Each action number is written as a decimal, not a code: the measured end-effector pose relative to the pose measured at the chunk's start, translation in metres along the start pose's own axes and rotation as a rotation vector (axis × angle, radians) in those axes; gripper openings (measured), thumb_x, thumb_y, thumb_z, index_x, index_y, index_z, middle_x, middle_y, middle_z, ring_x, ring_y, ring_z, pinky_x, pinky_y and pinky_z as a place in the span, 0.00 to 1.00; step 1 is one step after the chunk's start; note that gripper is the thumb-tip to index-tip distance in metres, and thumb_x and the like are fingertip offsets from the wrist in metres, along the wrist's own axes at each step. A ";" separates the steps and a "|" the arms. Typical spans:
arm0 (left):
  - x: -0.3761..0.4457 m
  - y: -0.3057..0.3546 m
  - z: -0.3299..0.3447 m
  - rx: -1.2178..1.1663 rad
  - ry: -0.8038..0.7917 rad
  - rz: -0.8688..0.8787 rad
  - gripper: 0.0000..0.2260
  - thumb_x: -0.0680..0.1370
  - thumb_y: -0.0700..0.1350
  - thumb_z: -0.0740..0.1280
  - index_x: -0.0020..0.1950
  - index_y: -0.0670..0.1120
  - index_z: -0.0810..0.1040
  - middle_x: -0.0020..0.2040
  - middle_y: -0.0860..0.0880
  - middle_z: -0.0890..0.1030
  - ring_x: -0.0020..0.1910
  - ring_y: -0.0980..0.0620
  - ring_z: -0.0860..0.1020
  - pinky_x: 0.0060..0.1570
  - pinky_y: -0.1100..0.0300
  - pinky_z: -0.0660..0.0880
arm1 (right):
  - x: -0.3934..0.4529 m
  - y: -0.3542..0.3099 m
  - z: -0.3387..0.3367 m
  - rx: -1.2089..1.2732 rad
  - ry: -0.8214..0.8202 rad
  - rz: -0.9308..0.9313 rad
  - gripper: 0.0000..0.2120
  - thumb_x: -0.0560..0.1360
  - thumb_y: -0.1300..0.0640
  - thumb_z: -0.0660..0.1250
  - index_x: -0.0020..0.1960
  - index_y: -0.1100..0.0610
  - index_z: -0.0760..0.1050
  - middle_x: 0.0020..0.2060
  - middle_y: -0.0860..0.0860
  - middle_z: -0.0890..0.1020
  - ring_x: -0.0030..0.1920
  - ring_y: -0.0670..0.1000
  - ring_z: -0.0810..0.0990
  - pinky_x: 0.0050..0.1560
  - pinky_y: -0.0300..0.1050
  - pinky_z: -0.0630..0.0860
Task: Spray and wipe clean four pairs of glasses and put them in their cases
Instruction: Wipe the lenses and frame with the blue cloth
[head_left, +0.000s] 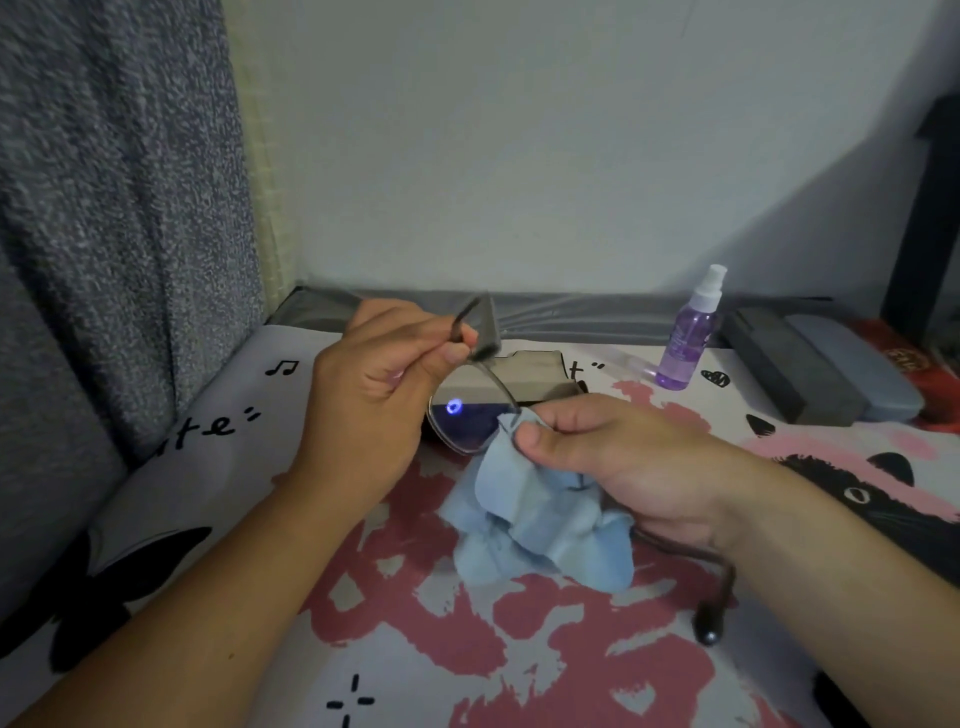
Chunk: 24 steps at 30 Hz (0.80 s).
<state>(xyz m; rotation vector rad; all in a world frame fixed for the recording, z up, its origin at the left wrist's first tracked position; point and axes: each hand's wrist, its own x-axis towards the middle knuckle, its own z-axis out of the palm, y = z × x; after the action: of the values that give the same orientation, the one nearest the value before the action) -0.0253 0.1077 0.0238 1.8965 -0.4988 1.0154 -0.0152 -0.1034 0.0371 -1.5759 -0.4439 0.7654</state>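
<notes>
Hands (374, 384) (613, 462) on glasses (462, 415), cloth (540, 525)

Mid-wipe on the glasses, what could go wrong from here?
1. The left hand pinches the glasses only by a temple near the hinge; wiping pressure from the right hand may twist the frame.
2. The blue cloth hangs bunched, so bare fingers might smudge the lens.

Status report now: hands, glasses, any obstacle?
Left hand pinches glasses at the hinge. Right hand rubs cloth on them. Nothing blocking.
</notes>
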 end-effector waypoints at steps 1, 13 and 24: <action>0.000 -0.002 -0.001 -0.006 -0.004 -0.011 0.05 0.80 0.45 0.67 0.53 0.50 0.82 0.48 0.56 0.83 0.52 0.47 0.81 0.55 0.57 0.76 | -0.001 -0.001 0.000 0.019 -0.011 0.005 0.10 0.79 0.55 0.65 0.49 0.59 0.82 0.44 0.57 0.85 0.42 0.53 0.84 0.42 0.44 0.80; 0.001 -0.005 0.000 -0.027 -0.015 -0.047 0.05 0.80 0.42 0.69 0.53 0.50 0.82 0.48 0.55 0.83 0.52 0.48 0.81 0.56 0.60 0.75 | 0.006 0.004 0.005 -0.140 0.013 -0.042 0.12 0.75 0.73 0.67 0.57 0.66 0.79 0.53 0.62 0.85 0.55 0.59 0.85 0.61 0.51 0.79; 0.002 -0.006 -0.001 -0.059 0.013 -0.094 0.08 0.79 0.38 0.69 0.52 0.50 0.83 0.48 0.58 0.83 0.53 0.55 0.80 0.56 0.66 0.73 | 0.002 0.000 0.010 -0.102 -0.023 0.007 0.07 0.78 0.71 0.66 0.56 0.68 0.77 0.50 0.64 0.85 0.49 0.58 0.86 0.41 0.46 0.83</action>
<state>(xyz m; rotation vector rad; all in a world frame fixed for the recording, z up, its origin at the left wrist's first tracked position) -0.0208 0.1114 0.0226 1.8431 -0.4234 0.9410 -0.0209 -0.0949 0.0366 -1.6651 -0.5011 0.7775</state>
